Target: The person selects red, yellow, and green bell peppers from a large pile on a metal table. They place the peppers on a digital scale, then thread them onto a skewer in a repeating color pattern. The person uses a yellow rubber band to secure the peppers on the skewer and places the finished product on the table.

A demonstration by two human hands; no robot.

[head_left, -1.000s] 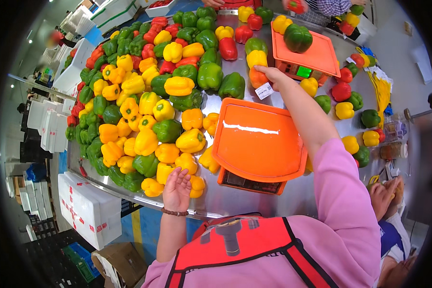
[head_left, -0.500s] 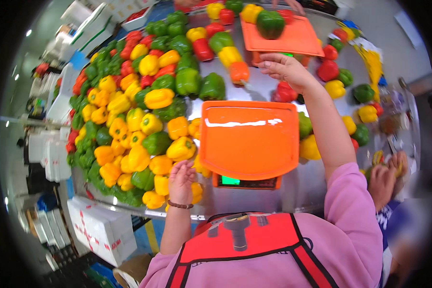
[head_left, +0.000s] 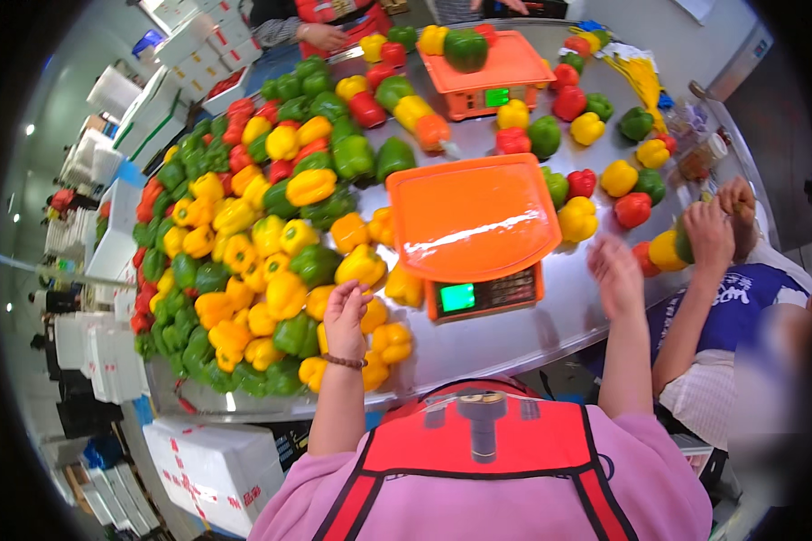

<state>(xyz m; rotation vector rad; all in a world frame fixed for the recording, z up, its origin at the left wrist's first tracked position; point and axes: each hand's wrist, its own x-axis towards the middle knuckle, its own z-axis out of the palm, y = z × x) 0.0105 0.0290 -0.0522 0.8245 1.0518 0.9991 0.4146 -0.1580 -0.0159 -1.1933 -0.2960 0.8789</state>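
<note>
Close in front of me is a digital scale with an orange pan (head_left: 474,221) and a lit green display (head_left: 457,298); nothing lies on the pan. My left hand (head_left: 345,320), a beaded bracelet at its wrist, hovers left of it beside yellow bell peppers (head_left: 358,267). Its fingers are loosely bent and hold nothing. My right hand (head_left: 617,275) hangs over the metal table (head_left: 564,311), right of the scale. The fingers are apart and nothing is in them. A yellow bell pepper (head_left: 577,219) and a red bell pepper (head_left: 581,183) lie beyond it.
A heap of green, yellow and red peppers (head_left: 235,216) covers the left side. Farther off stands a second orange scale (head_left: 492,99) bearing a green pepper (head_left: 466,50). At right, a co-worker's hands (head_left: 715,230) handle peppers. White foam boxes (head_left: 212,469) flank the table.
My right hand has drawn back from near the far scale to the near scale's right side. My left hand stays by the yellow peppers. The view has shifted.
</note>
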